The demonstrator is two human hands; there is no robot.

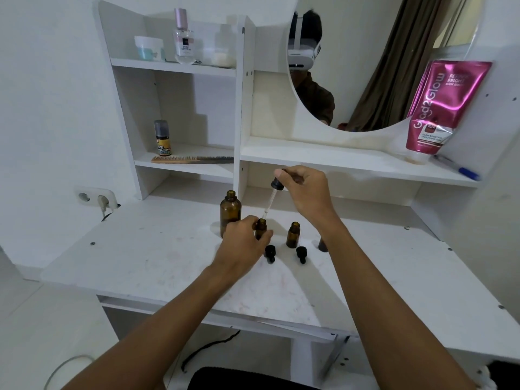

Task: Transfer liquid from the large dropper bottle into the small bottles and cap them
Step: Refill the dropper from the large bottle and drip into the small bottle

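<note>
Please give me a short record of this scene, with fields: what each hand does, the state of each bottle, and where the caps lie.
left grip: holds the first small bottle upright on the table
right grip: pinches the dropper by its bulb, pipette tip at that bottle's mouth
large bottle: open, upright, behind the left grip
second small bottle: open, upright, untouched
third small bottle: mostly hidden by the right forearm
black caps: two, lying on the table before the small bottles
</note>
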